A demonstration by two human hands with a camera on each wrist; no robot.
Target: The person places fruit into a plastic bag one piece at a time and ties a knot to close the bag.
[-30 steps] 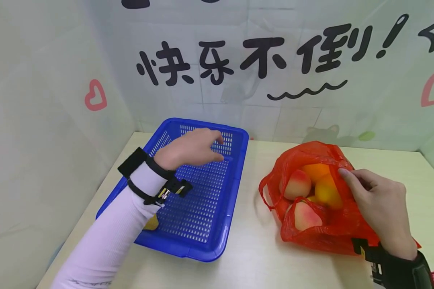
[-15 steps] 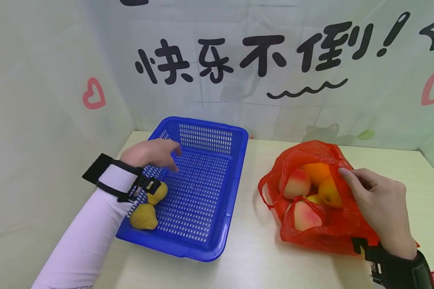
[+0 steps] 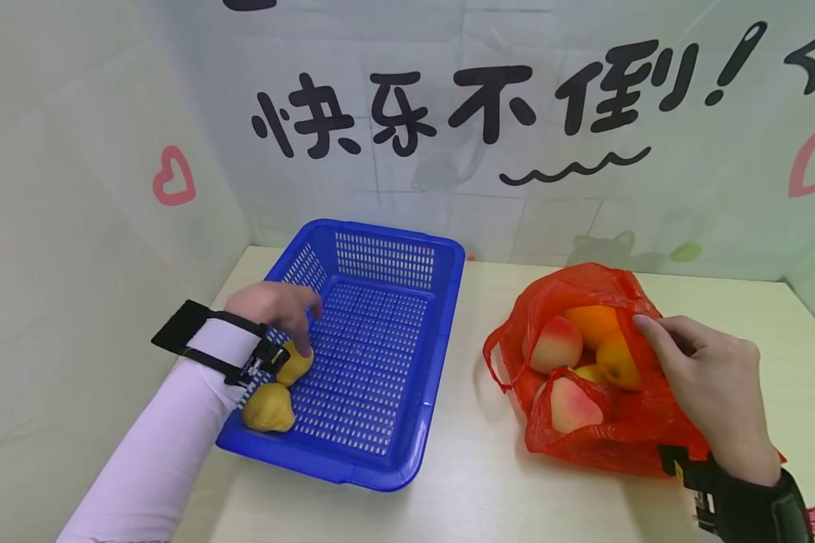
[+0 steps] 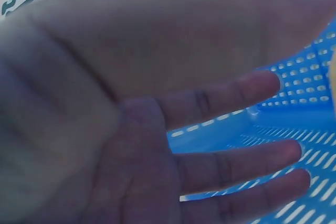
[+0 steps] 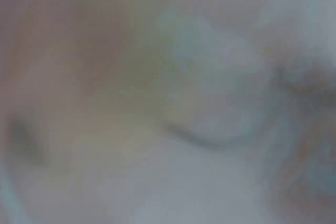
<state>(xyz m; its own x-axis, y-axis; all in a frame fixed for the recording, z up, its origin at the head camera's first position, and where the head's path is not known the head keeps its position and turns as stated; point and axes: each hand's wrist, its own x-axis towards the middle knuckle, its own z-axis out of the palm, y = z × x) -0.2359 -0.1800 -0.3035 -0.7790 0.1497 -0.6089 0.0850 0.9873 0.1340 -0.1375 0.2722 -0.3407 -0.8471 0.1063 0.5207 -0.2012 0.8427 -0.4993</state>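
In the head view my left hand point(image 3: 275, 308) is over the left side of a blue plastic basket point(image 3: 414, 445). Its fingers look extended in the left wrist view, with nothing in the palm; the thumb is near a yellow fruit point(image 3: 295, 364), and contact is unclear. Another lumpy yellow fruit point(image 3: 269, 408) lies just in front of it in the basket. On the right, my right hand point(image 3: 716, 385) pinches the rim of a red plastic bag point(image 3: 604, 456) between thumb and fingers. The bag's mouth shows peaches point(image 3: 555, 345) and orange fruits point(image 3: 592, 324). The right wrist view is too blurred to read.
Basket and bag stand apart on a pale table point(image 3: 475, 483). A printed white sheet point(image 3: 407, 188) hangs behind the table, and another covers the left side. The basket's raised rim surrounds its slotted floor.
My left hand has moved left and down, from over the basket's middle to beside the yellow fruits, uncovering them. The right hand stays at the bag's rim.
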